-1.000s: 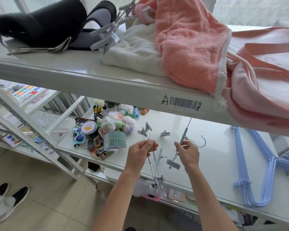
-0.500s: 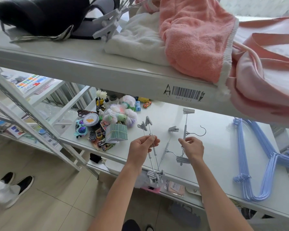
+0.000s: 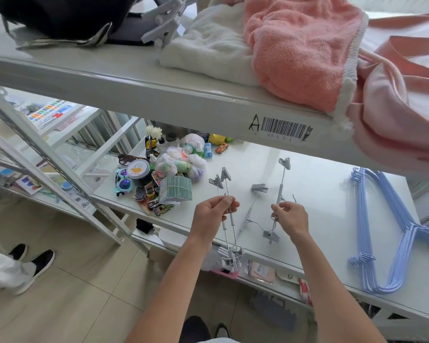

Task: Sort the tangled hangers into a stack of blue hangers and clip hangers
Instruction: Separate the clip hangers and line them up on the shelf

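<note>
Pinching two grey clip hangers [image 3: 227,214], the left hand [image 3: 212,216] is keeping them upright; the right hand [image 3: 291,219] is pinching another upright one [image 3: 280,186], its hook probably tangled.

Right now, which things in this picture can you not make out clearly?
- Head view: how many clip hangers the left hand holds; the rods overlap.
- Whether the hanger in the right hand is free of the one on the shelf; fingers hide the crossing.
- Blue hangers: count unclear, upper shelf hides their tops.
</note>
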